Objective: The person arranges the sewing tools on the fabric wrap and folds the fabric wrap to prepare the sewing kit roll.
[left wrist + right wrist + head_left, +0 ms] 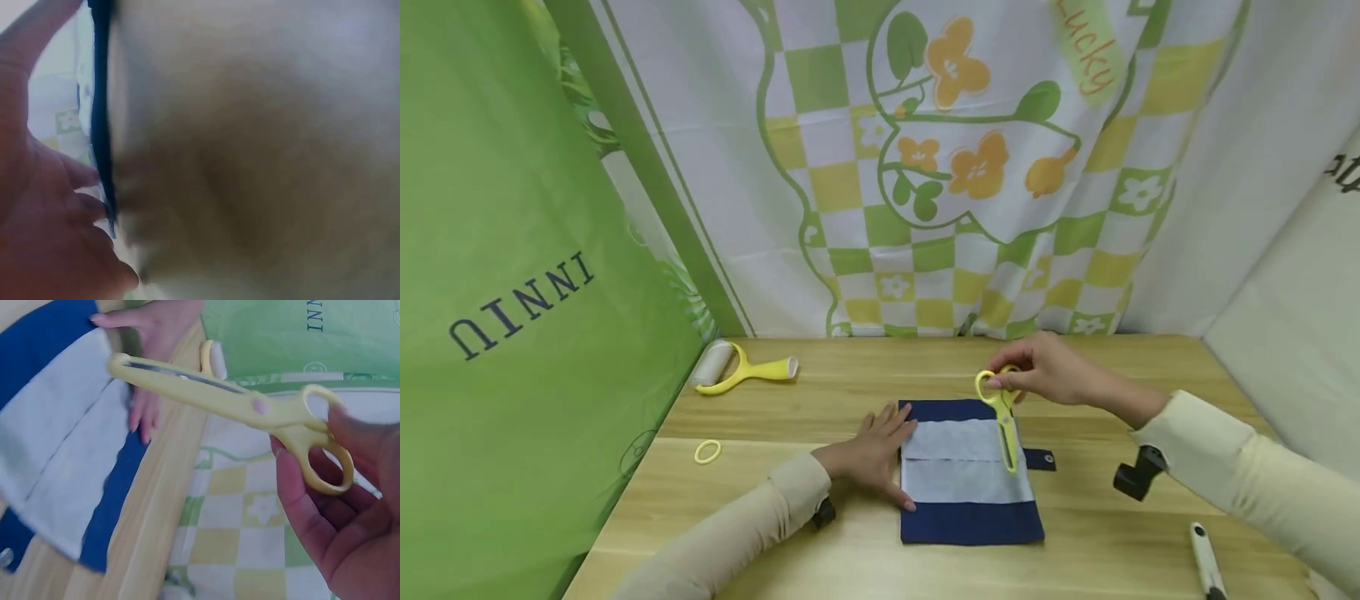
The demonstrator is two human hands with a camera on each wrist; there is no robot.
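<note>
Lying flat on the wooden counter (827, 396), a navy-and-grey fabric case (951, 485), with navy bands along the near and far sides, a pale grey panel between them and a line running crosswise through that panel: pocket mouth or plain seam, impossible to tell which, with any inside hidden from view. Jutting from the right edge of the case, a navy tab (1037, 459) with a metal snap. At the left edge of the case, the left hand (874, 454), fingers straight and spread, thumb and fingertips resting on the cloth; dim and partly cut off in the left wrist view. Over the right part of the case, yellow scissors (1007, 433), pinched by the handle loops between thumb and fingers of the right hand (1041, 371), loops partly covered by those fingers, only a strip of metal showing through a slot in the yellow casing. Left of the case, a yellow ring (697, 456); beyond that side of the case, a yellow-handled lint roller (748, 371). To the near right of the case, a white-handled tool (1205, 554), cut off by the frame, kind unclear.
</note>
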